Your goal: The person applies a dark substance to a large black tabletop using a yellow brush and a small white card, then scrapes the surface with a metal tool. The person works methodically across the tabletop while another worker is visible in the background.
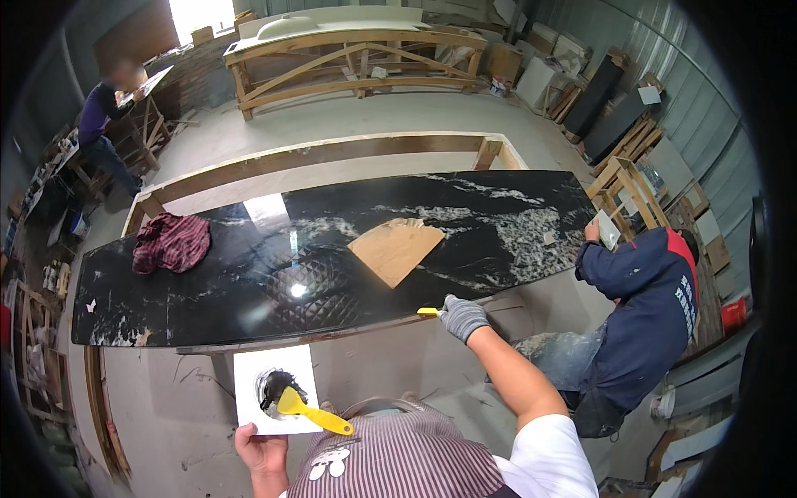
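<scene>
My right hand (462,317), in a grey glove, grips a small yellow-handled scraper (428,312) and presses it against the near edge of a long black polished stone slab (249,282) with white veining. My bare left hand (261,453) holds a white square board (267,375) from below. On that board sit a blob of dark paste (274,386) and a yellow plastic spatula (312,412). A tan curved piece of cardboard (396,248) lies on the slab beyond my right hand.
A dark red checked cloth (172,242) lies on the slab's left part. A person in a blue jacket (643,319) crouches at the slab's right end. Another person (101,129) works at a bench far left. Wooden frames (357,62) and stone panels (618,120) stand behind.
</scene>
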`<act>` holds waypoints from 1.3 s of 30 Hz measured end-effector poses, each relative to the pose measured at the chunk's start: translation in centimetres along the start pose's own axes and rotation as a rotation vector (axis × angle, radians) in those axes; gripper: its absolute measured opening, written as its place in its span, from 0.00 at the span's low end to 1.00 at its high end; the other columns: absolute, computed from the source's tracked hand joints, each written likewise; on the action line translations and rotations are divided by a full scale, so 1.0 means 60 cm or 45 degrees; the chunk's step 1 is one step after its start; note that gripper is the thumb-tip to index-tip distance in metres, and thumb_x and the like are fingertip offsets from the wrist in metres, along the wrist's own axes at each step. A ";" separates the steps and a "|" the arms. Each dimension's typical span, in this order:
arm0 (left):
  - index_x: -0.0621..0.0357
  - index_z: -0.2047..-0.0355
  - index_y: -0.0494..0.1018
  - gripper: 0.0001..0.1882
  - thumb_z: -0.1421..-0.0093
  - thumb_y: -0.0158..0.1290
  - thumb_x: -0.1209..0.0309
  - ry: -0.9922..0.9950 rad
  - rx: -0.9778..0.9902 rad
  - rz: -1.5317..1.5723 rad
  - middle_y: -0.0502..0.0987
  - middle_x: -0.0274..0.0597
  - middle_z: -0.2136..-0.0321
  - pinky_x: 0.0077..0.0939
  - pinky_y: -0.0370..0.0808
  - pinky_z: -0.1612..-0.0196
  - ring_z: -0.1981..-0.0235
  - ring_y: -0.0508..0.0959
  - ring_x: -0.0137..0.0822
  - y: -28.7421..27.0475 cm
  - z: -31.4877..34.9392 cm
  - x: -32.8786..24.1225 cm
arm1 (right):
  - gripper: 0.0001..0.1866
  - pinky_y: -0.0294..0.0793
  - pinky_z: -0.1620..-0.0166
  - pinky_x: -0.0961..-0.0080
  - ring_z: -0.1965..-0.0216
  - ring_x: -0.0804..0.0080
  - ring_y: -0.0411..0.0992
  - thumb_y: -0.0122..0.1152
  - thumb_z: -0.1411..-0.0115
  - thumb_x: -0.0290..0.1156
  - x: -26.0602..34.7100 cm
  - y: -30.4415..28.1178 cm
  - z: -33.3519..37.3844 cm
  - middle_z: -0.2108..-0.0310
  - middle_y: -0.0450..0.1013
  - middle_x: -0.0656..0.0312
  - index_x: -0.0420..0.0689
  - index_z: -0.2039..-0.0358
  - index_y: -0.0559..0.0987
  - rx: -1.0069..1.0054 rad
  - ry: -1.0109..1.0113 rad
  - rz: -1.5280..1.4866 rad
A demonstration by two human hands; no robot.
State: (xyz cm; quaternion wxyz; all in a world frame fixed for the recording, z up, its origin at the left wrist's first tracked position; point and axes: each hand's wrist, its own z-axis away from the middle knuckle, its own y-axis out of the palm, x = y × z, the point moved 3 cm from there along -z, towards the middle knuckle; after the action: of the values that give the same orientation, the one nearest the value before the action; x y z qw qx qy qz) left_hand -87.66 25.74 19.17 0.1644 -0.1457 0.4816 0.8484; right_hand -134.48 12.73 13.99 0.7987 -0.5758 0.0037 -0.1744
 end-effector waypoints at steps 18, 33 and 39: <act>0.66 0.39 0.65 0.36 0.53 0.51 0.74 -0.034 0.072 0.022 0.75 0.52 0.45 0.52 0.73 0.40 0.44 0.76 0.50 0.062 0.019 0.157 | 0.19 0.77 0.56 0.56 0.58 0.51 0.79 0.62 0.40 0.46 -0.311 -0.067 -0.036 0.64 0.80 0.48 0.44 0.59 0.78 -0.013 0.209 0.087; 0.65 0.39 0.65 0.36 0.53 0.51 0.74 0.014 0.044 -0.033 0.75 0.51 0.45 0.50 0.71 0.38 0.44 0.75 0.48 0.099 0.054 0.212 | 0.25 0.74 0.44 0.58 0.45 0.53 0.74 0.63 0.41 0.47 -0.472 -0.133 -0.093 0.47 0.76 0.51 0.47 0.47 0.78 0.189 0.408 0.302; 0.65 0.41 0.67 0.32 0.50 0.51 0.75 0.041 0.044 0.009 0.77 0.51 0.48 0.49 0.75 0.42 0.47 0.78 0.47 0.099 0.073 0.215 | 0.23 0.75 0.46 0.56 0.45 0.53 0.75 0.63 0.41 0.45 -0.519 -0.153 -0.100 0.47 0.77 0.51 0.48 0.49 0.79 0.190 0.543 0.320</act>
State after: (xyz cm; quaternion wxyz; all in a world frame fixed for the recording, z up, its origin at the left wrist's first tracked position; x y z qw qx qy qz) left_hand -102.17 28.45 20.67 0.1563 -0.1548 0.4992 0.8381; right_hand -167.46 13.50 14.36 0.8356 -0.4604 0.2307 -0.1911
